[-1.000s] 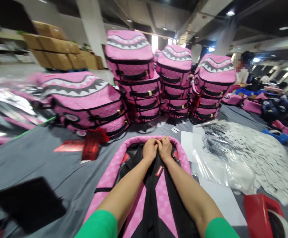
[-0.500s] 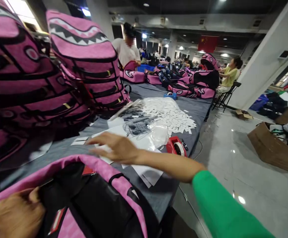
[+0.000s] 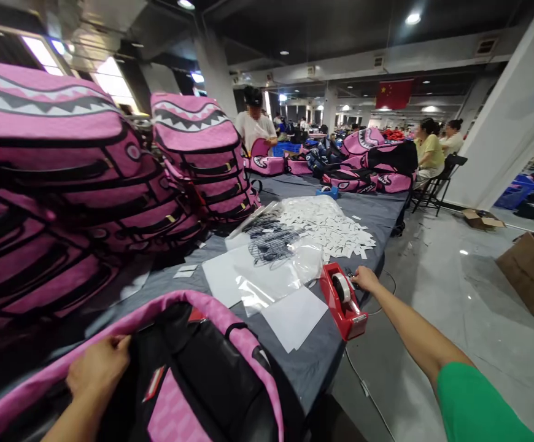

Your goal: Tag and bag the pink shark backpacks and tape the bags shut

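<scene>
A pink and black backpack (image 3: 193,359) lies opened in front of me, its dark inside showing. My left hand (image 3: 99,365) is closed on its pink rim, thumb toward the opening. Out at the table's right edge, my right hand (image 3: 364,279) pinches a small black tool (image 3: 350,275) whose kind I cannot make out. Just left of that hand stands a red tape dispenser (image 3: 344,307) with a white roll. White paper sheets (image 3: 297,316) and clear plastic bags (image 3: 260,288) lie between the backpack and the dispenser.
Stacked pink backpacks (image 3: 200,159) with shark-teeth print line the left side. A heap of small white tags (image 3: 326,224) and black strings (image 3: 271,236) lies mid-table. People sit or stand farther off. A cardboard box (image 3: 531,276) and a cable (image 3: 366,387) are on the floor at right.
My right hand has swung rightward from above the papers to the black tool beside the tape dispenser. My left hand stays on the backpack's rim. The view has shifted.
</scene>
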A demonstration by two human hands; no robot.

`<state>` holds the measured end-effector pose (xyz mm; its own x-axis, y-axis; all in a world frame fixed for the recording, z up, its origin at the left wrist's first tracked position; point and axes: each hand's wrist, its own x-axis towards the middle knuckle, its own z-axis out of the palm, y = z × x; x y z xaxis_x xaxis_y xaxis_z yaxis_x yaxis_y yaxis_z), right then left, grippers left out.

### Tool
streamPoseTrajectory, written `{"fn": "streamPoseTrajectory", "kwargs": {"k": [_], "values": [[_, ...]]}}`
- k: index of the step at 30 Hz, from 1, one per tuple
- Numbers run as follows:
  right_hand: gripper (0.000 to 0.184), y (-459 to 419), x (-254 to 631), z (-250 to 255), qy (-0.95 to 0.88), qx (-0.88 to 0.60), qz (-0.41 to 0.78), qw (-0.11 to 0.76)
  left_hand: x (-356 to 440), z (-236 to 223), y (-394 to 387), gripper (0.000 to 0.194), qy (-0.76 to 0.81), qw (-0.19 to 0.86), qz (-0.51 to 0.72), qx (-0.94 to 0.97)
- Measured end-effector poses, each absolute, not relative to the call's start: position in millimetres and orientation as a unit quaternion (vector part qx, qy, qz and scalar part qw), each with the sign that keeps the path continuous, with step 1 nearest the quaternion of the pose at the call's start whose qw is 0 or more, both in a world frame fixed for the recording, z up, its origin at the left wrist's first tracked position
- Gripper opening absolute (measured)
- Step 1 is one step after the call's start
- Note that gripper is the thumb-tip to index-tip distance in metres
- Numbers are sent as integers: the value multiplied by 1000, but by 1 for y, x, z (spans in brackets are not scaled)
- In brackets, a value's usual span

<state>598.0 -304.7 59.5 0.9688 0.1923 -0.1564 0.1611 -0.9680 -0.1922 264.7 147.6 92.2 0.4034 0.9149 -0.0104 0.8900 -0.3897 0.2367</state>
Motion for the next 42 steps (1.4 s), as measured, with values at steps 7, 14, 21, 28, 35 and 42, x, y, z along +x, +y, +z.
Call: {"fn": "streamPoseTrajectory", "kwargs": {"k": [7, 14, 21, 28, 35, 42], "values": [[34, -285, 610, 124, -162, -981, 48, 100, 245, 83, 139, 21, 495, 189, 181, 829], [34, -139, 543, 198, -463, -806, -26, 368, 245, 44, 152, 24, 500, 202, 278, 795], [34, 43, 385, 160, -680, -733, 17, -11, 246, 28, 161, 21, 499, 212, 309, 782], [35, 99, 367, 118, -691, -717, -10, -97, 247, 24, 162, 17, 519, 209, 291, 776], [31, 112, 353, 117, -703, -694, -42, -148, 245, 32, 155, 18, 520, 218, 276, 779], [26, 118, 348, 120, -702, -682, -48, -198, 244, 36, 153, 17, 513, 224, 277, 781]]}}
